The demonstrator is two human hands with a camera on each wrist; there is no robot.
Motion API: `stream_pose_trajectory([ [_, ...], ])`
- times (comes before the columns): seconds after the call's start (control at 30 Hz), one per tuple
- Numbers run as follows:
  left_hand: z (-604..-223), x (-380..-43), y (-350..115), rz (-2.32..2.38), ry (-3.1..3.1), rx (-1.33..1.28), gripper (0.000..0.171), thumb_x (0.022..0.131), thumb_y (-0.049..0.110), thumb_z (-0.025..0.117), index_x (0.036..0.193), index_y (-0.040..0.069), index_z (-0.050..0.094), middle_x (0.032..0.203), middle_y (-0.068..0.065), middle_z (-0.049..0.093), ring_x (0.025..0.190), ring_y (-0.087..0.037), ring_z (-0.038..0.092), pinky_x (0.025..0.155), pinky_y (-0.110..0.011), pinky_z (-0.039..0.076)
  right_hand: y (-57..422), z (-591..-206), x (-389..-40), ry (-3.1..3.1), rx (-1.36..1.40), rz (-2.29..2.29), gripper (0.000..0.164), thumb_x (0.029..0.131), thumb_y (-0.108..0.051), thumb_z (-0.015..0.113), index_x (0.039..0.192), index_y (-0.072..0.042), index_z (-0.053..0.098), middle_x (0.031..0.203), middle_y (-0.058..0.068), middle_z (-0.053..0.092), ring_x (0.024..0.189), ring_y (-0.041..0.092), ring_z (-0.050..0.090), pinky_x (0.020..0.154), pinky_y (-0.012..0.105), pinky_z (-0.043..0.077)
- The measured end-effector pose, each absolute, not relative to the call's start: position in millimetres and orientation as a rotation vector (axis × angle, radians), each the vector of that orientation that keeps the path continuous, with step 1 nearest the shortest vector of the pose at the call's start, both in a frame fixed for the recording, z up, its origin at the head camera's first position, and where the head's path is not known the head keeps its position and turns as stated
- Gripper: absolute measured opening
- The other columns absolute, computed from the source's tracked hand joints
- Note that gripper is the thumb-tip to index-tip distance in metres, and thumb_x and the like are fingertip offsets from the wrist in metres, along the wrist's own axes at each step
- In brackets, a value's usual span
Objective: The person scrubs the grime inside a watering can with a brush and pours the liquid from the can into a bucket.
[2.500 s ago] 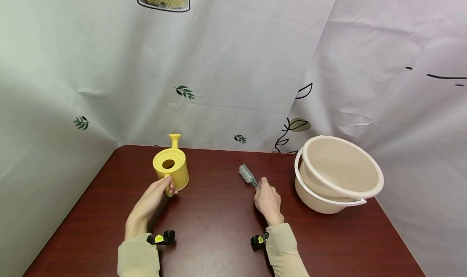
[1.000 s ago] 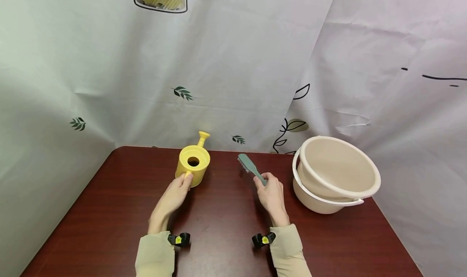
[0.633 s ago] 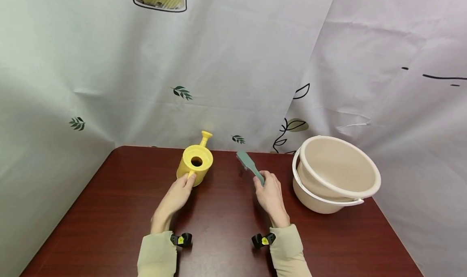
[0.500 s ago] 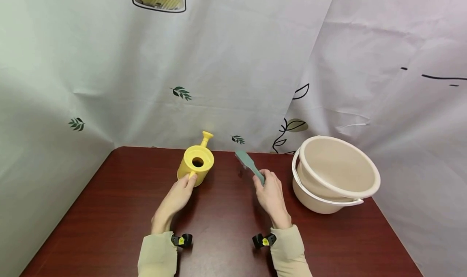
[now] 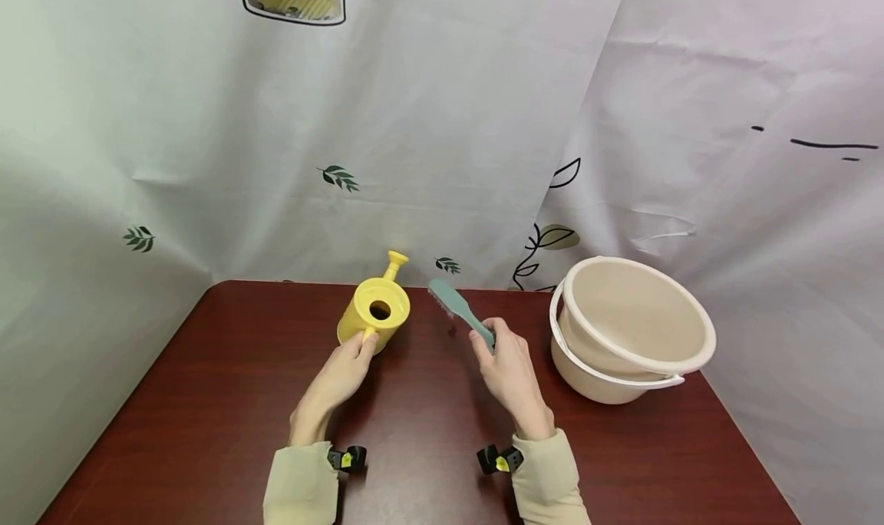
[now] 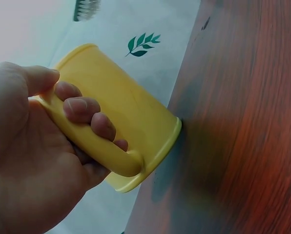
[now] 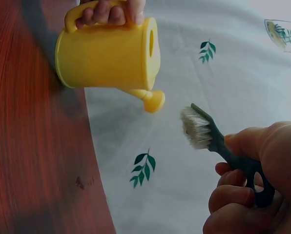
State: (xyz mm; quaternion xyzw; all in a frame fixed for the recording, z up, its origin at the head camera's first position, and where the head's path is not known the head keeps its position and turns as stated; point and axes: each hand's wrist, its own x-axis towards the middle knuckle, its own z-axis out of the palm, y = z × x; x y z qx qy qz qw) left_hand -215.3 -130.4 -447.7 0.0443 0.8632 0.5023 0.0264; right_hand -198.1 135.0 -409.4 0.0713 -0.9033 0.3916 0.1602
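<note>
My left hand (image 5: 345, 368) grips the handle of a yellow watering can (image 5: 354, 310), fingers curled round it in the left wrist view. The can is tilted toward the right, its spout pointing to the back right. To its right, my right hand (image 5: 509, 368) holds a green scrubbing brush (image 5: 452, 301) by its handle. In the right wrist view the pale bristles (image 7: 195, 127) face the can, and a gap separates the brush from the spout (image 7: 154, 101). The brush is above the table. From the right wrist, part of the can's handle is hidden by the left fingers.
Two cream basins or buckets (image 5: 642, 310) stand stacked at the right of the dark red table (image 5: 428, 425), the upper one tilted. A white patterned cloth (image 5: 442, 126) hangs behind the table. Both wrists carry small black cameras.
The watering can has moved right and become tilted. The brush has risen, turned bristles down, and shifted left toward the can. The basins stay where they were.
</note>
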Motion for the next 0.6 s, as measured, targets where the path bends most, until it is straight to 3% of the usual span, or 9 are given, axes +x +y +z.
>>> stream_pose_trajectory([
  [0.27, -444, -216, -124, 1.51, 2.711, 0.189, 0.032, 0.106, 0.03, 0.042, 0.083, 0.009, 0.045, 0.074, -0.002, 0.034, 0.067, -0.017, 0.037, 0.068, -0.034, 0.033, 131, -399, -187, -2.583, 0.195, 1.186, 0.02, 0.099, -0.024, 0.06, 0.107, -0.009, 0.051, 0.067, 0.0, 0.048, 0.052, 0.012, 0.046, 0.051, 0.029, 0.041],
  [0.6, -446, -215, -124, 1.488, 2.726, 0.225, 0.031, 0.106, 0.03, 0.042, 0.084, 0.009, 0.046, 0.075, -0.003, 0.034, 0.069, -0.018, 0.038, 0.068, -0.035, 0.034, 123, -396, -187, -2.481, 0.299, 1.114, 0.014, 0.095, -0.021, 0.066, 0.101, -0.01, 0.061, 0.067, -0.003, 0.048, 0.058, 0.013, 0.045, 0.056, 0.03, 0.039],
])
